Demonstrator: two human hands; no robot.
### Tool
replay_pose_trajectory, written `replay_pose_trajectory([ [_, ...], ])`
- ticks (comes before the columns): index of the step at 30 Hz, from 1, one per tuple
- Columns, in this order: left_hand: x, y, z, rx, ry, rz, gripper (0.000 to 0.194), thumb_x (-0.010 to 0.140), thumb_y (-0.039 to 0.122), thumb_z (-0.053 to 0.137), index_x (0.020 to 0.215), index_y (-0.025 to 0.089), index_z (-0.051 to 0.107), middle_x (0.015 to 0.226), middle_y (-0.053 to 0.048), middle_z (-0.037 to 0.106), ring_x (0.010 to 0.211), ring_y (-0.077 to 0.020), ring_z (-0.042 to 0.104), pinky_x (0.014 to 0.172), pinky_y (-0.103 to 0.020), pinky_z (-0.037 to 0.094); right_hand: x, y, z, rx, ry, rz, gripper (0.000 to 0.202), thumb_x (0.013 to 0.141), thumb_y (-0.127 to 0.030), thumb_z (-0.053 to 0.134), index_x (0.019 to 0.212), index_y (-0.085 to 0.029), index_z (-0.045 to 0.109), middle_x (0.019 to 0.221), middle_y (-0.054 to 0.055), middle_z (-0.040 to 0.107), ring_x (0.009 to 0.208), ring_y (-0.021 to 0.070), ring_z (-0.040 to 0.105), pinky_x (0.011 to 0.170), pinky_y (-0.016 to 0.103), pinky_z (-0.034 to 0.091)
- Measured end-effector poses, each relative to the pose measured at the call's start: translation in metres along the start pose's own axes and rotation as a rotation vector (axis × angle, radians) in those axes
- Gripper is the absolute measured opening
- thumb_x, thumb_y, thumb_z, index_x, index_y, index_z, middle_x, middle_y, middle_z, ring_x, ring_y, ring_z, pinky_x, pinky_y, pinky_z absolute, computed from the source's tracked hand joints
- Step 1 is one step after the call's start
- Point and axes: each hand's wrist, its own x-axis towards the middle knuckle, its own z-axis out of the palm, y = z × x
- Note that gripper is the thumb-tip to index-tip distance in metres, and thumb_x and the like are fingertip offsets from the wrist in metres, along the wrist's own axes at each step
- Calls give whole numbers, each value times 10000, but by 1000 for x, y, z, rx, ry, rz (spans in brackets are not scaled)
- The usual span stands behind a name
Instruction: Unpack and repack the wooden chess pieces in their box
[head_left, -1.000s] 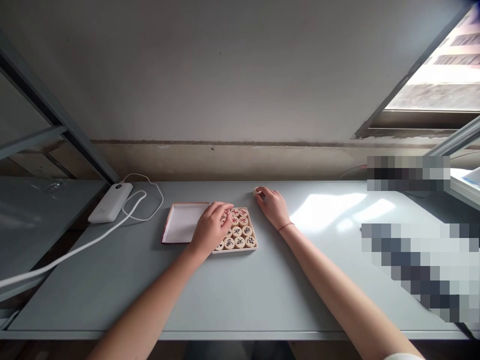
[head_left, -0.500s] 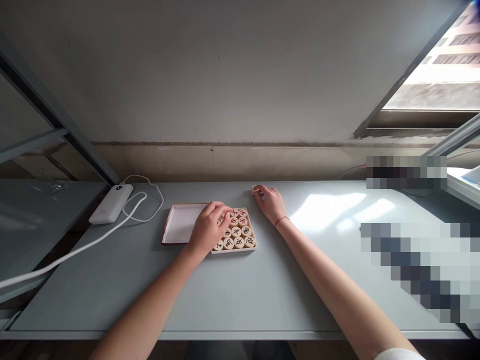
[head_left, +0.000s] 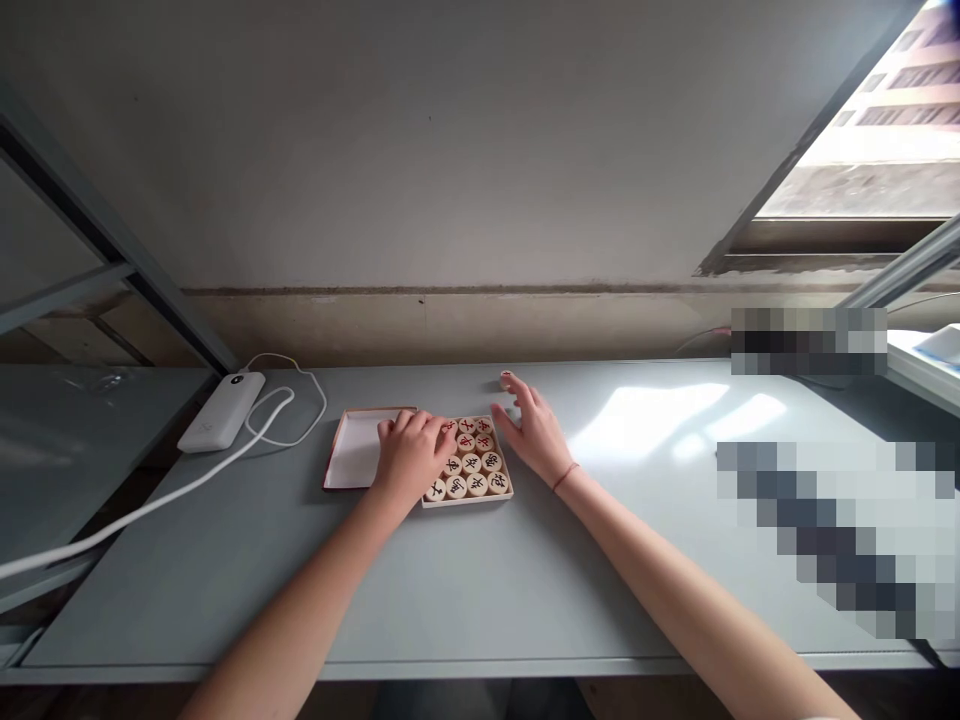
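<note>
A shallow box [head_left: 468, 500] holds rows of round wooden Chinese chess pieces [head_left: 477, 485], red-marked at the back and black-marked in front. My left hand [head_left: 411, 450] rests over the box's left side, fingers bent but apart, covering some pieces; no piece shows in its grasp. Right of the box, my right hand [head_left: 536, 430] is open, thumb and forefinger spread. Just beyond its fingertips a chess piece [head_left: 505, 380] sits on the desk, perhaps stacked. Between thumb and forefinger shows a small greenish patch that I cannot make out. The box lid [head_left: 360, 455] lies hollow side up at left.
A white power bank [head_left: 222, 412] with a white cable [head_left: 180, 485] lies on the left of the grey desk [head_left: 450, 590]. A wall [head_left: 450, 200] rises behind. Metal frame bars [head_left: 172, 310] stand at left. Blurred-out items are at right, near a window [head_left: 877, 130].
My right hand has released the chess piece at the back and drawn slightly toward me, fingers opening. My left hand has shifted a little left, its fingers spreading from a pinch.
</note>
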Motion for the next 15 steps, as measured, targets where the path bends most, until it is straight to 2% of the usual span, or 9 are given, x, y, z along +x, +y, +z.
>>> replay_pose_trajectory([
  [4, 0, 2, 1, 3, -22, -25, 197, 891, 309, 510, 901, 203, 676, 821, -86, 721, 904, -279, 575, 757, -388, 329, -15, -19, 2, 81, -88, 140, 430, 920, -491, 416, 1262, -235, 460, 999, 79, 689, 1003, 273, 596, 885, 469, 439],
  [9, 1, 8, 3, 29, -41, -68, 224, 900, 306, 488, 902, 182, 673, 708, -99, 704, 868, -287, 592, 762, -394, 327, -15, -27, 4, 92, -128, 165, 409, 932, -500, 380, 1228, -238, 483, 1037, 79, 701, 1089, 282, 566, 942, 500, 383],
  [15, 4, 11, 8, 0, -77, -64, 206, 912, 239, 475, 988, 171, 654, 879, -90, 710, 842, -230, 632, 795, -370, 385, -14, -27, 3, 116, -159, 181, 403, 936, -501, 368, 1213, -236, 493, 1043, 75, 702, 1105, 282, 552, 962, 504, 358],
])
